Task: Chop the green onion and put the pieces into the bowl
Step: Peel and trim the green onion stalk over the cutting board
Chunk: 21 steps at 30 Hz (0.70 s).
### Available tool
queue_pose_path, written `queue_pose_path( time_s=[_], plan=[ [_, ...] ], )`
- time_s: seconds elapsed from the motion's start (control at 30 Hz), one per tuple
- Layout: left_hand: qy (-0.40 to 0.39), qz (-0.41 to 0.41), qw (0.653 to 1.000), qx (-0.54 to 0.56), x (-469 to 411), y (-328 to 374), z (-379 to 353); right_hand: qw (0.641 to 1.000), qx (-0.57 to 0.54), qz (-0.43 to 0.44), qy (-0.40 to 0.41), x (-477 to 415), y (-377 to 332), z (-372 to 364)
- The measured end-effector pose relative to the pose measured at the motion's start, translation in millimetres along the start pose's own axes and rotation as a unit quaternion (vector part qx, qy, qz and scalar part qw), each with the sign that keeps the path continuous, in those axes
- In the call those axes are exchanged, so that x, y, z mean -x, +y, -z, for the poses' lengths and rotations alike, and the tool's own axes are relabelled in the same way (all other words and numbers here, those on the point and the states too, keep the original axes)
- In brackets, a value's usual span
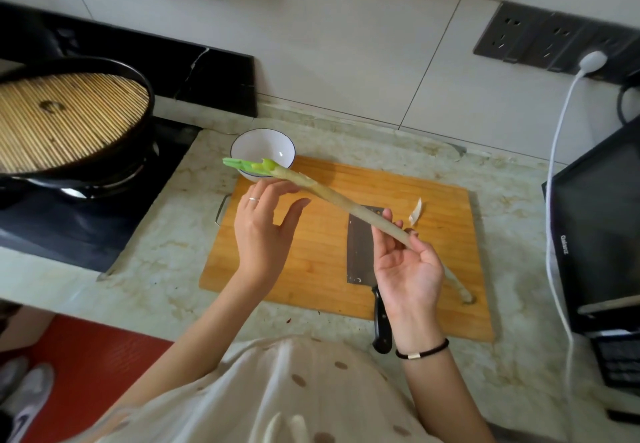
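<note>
One word can be read: "Galanz", in pale letters down the left edge of the glossy black microwave (595, 228), well to the right of both hands.

The right hand (410, 269) is palm up, its fingers (388, 216) and thumb curled round the lower part of the green onion (346, 207), holding it in the air. The stalk is long and thin, pale and papery along most of its length, with a ragged bright green tip. That tip lies over the near rim of the bowl (242, 145), beyond the left fingertips. The root end sticks out past the right palm, over the near right corner of the cutting board (433, 200).

The left hand (263, 231) is spread wide, its fingers (277, 188) straight and just under the upper stalk. Whether they touch it I cannot tell. A thin silver ring (254, 199) sits on one finger.

The bowl is round, smooth and white with a thin blue rim. The cutting board is rectangular, orange-toned wood with fine grain, lying on a mottled stone-look counter (166, 259). Beneath the right fingers a cleaver (360, 252) lies flat on the board, with a dull grey rectangular blade and a black handle. Just right of those fingers is a curled white scrap of peel (415, 212). Far left of the left hand a black pot carries a round slatted bamboo lid (65, 120).
</note>
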<state>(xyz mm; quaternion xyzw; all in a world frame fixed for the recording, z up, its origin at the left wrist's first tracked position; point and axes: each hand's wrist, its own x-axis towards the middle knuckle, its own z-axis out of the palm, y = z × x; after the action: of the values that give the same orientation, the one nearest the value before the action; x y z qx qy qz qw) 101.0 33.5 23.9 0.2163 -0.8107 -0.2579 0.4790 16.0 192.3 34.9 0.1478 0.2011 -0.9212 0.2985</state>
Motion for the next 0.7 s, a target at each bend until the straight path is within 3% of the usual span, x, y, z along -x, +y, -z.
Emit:
queue_pose_path(
  time_s=[0.27, 0.47, 0.7],
  plan=[
    [0.051, 0.125, 0.987, 0.083, -1.9, 6.3, -5.5, 1.000, -0.004, -0.027, 0.003, 3.3, 5.3, 0.0],
    [0.066, 0.093, 0.992, 0.056, -3.8, 1.2, -8.5, 0.999, 0.008, -0.040, 0.032, 3.5, 8.6, 0.6],
    [0.048, 0.097, 0.992, -0.057, -3.1, -14.4, -12.1, 0.996, -0.007, -0.070, 0.048, 4.1, 16.4, 5.2]
  ],
)
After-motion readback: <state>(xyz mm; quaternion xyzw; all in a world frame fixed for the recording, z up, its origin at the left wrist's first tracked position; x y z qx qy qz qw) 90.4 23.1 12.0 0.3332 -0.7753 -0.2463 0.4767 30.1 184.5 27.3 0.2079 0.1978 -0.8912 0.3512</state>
